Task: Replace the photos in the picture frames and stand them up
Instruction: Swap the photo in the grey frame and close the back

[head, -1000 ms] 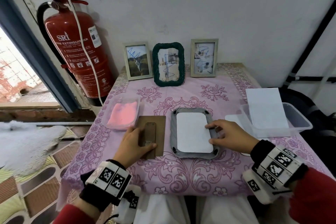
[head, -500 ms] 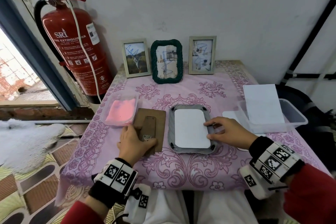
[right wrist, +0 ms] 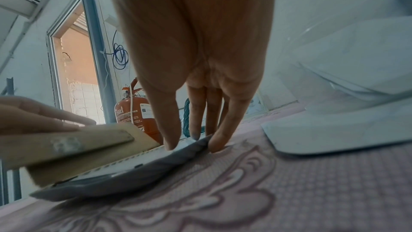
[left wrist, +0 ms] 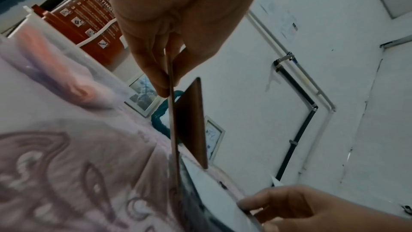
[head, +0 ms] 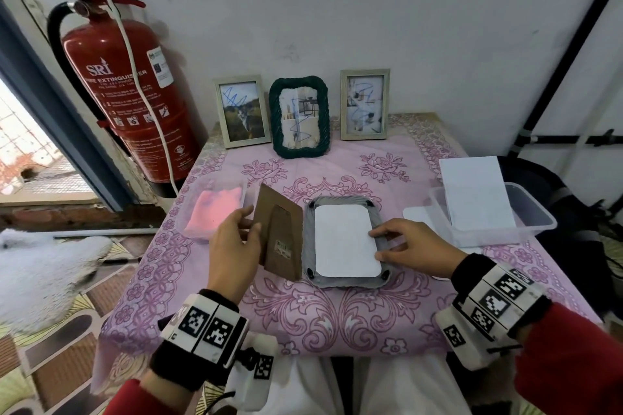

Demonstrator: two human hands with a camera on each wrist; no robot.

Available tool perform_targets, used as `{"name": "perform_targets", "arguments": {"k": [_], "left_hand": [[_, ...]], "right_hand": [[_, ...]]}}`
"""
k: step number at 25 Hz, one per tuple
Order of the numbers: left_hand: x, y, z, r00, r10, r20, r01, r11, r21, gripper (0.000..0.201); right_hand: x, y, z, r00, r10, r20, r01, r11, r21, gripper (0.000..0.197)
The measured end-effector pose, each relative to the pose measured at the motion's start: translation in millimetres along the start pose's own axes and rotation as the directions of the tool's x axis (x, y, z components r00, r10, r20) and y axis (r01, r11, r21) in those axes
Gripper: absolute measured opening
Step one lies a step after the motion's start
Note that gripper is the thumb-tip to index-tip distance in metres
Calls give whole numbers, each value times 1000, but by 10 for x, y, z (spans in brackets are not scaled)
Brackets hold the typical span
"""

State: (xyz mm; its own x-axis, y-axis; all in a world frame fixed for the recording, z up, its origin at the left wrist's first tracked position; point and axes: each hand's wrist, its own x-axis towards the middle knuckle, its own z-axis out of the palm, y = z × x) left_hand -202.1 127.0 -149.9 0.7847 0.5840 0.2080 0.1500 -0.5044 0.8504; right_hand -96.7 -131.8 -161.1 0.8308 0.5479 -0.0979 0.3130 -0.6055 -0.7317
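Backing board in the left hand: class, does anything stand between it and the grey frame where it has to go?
Nothing visible blocks it. The backing board, held tilted by the left hand, is beside the grey frame. Only the right hand's fingertips rest on the frame's right edge and white photo.

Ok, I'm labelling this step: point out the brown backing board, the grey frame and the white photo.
brown backing board [head: 281, 236]: head view, on its stand flap.
grey frame [head: 349, 282]: head view, near rim.
white photo [head: 344, 241]: head view, blank middle.
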Motion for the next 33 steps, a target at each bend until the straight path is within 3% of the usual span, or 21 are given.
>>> {"name": "perform_targets", "arguments": {"k": [4,10,15,26,33], "left_hand": [[71,145,-77,996,56,-71,-64,992,-107,37],[33,203,231,979,-24,204,90,943,-320,41],[-36,166,546,953,-78,294,183,918,-351,40],[-71,44,773,945,-114,307,201,942,-268,41],[-86,0,825,954,-33,299,58,996,-73,44]], "right_hand": [[-2,-7,7,1000,-12,3,12,1000,-23,42],[-2,3,-6,1000,-16,-2,16,999,-36,41],[16,19,-8,1000,-27,5,27,997,-68,38],[22,40,-13,1000,-12,-7,11,998,-68,44],[20,29,2,1000,-5,-26,3,997,-77,47]]}}
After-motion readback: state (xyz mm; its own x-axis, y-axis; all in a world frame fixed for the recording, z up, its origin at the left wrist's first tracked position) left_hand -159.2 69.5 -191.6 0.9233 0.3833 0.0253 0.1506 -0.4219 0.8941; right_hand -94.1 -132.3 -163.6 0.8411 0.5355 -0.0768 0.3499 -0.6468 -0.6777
